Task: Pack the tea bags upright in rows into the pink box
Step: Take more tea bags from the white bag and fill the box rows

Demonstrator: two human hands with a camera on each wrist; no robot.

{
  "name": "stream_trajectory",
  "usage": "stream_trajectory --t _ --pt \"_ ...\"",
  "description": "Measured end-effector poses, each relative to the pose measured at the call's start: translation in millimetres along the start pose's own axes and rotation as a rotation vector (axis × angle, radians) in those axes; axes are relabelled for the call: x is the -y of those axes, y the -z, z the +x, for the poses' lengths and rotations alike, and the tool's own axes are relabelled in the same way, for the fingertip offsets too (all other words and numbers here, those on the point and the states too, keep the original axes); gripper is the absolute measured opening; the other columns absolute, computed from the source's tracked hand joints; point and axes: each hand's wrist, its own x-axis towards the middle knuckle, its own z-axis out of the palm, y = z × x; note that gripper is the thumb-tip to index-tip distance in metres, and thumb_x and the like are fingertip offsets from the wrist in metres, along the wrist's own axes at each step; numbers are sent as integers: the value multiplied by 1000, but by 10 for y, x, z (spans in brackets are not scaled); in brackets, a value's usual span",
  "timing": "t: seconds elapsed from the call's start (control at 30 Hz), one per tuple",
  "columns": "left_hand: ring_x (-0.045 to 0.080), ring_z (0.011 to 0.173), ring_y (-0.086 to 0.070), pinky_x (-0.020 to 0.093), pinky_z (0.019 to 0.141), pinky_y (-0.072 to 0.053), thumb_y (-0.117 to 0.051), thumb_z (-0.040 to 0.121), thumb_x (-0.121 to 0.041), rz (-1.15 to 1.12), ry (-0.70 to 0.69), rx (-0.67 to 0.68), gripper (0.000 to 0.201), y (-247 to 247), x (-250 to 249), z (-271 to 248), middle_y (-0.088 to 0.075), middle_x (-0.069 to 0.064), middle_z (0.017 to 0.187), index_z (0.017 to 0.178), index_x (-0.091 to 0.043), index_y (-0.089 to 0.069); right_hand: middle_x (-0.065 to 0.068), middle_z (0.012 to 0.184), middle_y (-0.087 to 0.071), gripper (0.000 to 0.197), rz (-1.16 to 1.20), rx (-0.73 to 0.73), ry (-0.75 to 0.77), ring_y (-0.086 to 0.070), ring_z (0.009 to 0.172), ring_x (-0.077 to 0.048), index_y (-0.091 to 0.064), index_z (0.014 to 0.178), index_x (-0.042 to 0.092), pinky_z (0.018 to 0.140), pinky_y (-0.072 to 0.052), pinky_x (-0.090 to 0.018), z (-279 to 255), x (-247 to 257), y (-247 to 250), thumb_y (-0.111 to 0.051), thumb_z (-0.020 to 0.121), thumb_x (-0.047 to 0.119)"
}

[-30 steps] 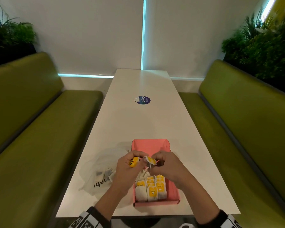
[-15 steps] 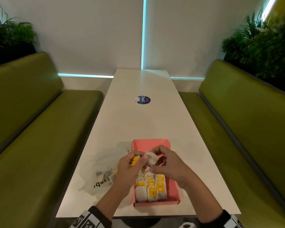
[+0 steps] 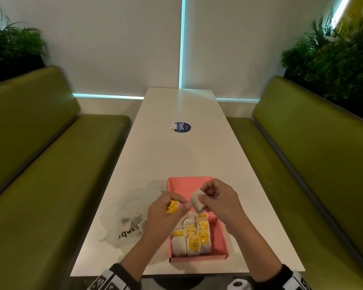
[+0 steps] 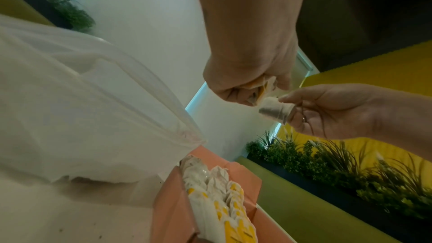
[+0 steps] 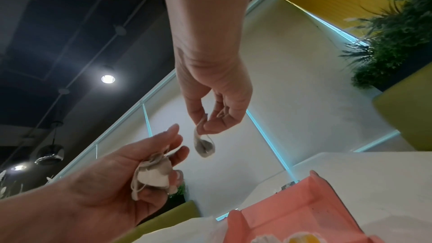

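Note:
The pink box (image 3: 186, 184) lies on the white table (image 3: 176, 155), its near half filled with upright rows of tea bags (image 3: 192, 237) with yellow tags. Above the box, my left hand (image 3: 177, 206) grips a bunched tea bag with a yellow tag (image 3: 172, 206). In the right wrist view that tea bag (image 5: 154, 175) lies in my left hand's curled fingers. My right hand (image 3: 201, 196) pinches a single white tea bag (image 3: 197, 201) over the box's middle. The tea bag (image 5: 203, 146) hangs from my right hand (image 5: 203, 125).
A crumpled clear plastic bag (image 3: 130, 216) with more tea bags lies just left of the box. A round blue sticker (image 3: 182, 127) sits mid-table. Green benches (image 3: 50, 185) flank the table on both sides. The box's far half (image 5: 304, 208) is bare.
My hands have drawn apart. The right hand has pulled one tea bag away from the bunch in my left hand, up and to the right over the box.

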Motion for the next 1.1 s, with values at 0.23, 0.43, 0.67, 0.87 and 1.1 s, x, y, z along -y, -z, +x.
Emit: stream_trajectory --t 0.23,0.43,0.67,0.87,1.1 --pt "6 67 -60 22 64 -49 -81 70 -26 65 55 32 11 -61 -28 -1 -70 -7 71 76 -27 -72 -3 69 -71 6 79 125 -78 -64 64 -12 -60 90 15 62 -48 -27 -68 121 -37 -64 86 19" --pt "4 45 -46 11 45 -36 -67 84 -13 -91 159 -5 10 -28 -108 14 -55 2 50 74 -10 -70 -1 71 -63 2 104 85 -81 -53 59 -13 -64 89 11 51 -41 -15 0 35 69 -64 86 11" --pt "3 45 -48 10 43 -36 -64 86 -12 -185 164 -20 9 -45 -149 11 -56 -2 50 83 -9 -71 -1 68 -63 7 45 278 -90 -57 59 -10 -64 80 9 57 -45 -18 -46 -41 46 -71 80 6" --pt "7 49 -51 11 49 -40 -71 81 -16 -117 189 54 3 -18 -101 -17 -56 -2 50 80 -16 -73 -4 70 -66 6 141 170 -107 -60 57 -9 -65 84 4 61 -50 -23 -13 -72 23 -69 80 3" --pt "4 53 -54 13 52 -43 -68 83 -16 -119 193 93 6 -53 -95 -10 -66 -6 60 87 -16 -73 -12 76 -68 16 179 145 -106 -67 64 -16 -61 91 -9 67 -54 -27 -29 -121 -58 -68 82 3"
